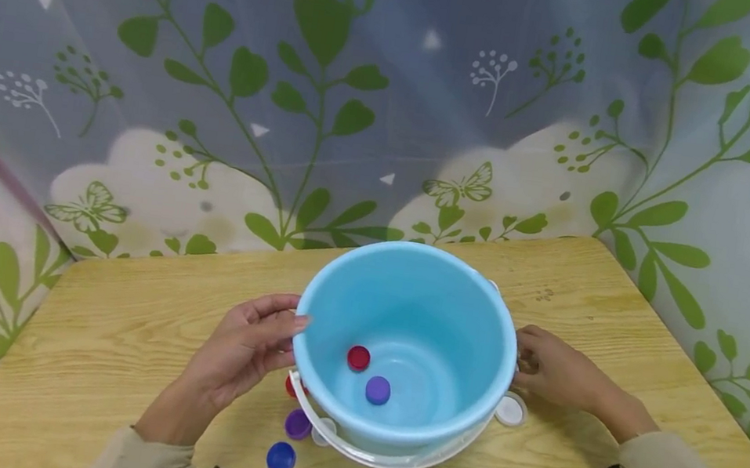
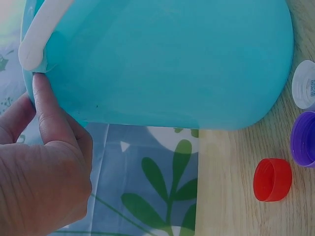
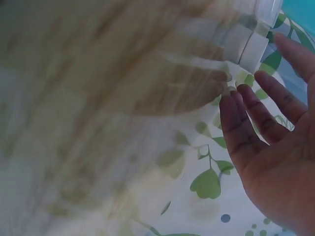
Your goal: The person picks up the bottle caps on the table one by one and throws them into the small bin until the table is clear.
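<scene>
A light blue bucket (image 1: 410, 294) stands tilted on the table, its mouth facing me. Inside lie a red bottle cap (image 1: 359, 358) and a purple bottle cap (image 1: 378, 390). My left hand (image 1: 249, 348) grips the left rim, thumb over the edge and fingers outside; in the left wrist view its index finger touches the rim below the white handle (image 2: 42, 32). Beside the bucket's right side is my right hand (image 1: 559, 369), its fingers loosely bent. The blurred right wrist view shows that hand (image 3: 275, 147) close to white caps (image 3: 253, 51), with no firm hold visible.
Left of and in front of the bucket lie a blue cap (image 1: 280, 459), a purple cap (image 1: 298, 424), a white cap (image 1: 323, 433) and a red cap (image 2: 272, 180). Another white cap (image 1: 511, 410) lies right of it. Leaf-patterned cloth (image 1: 363, 106) hangs behind the wooden table (image 1: 144, 314).
</scene>
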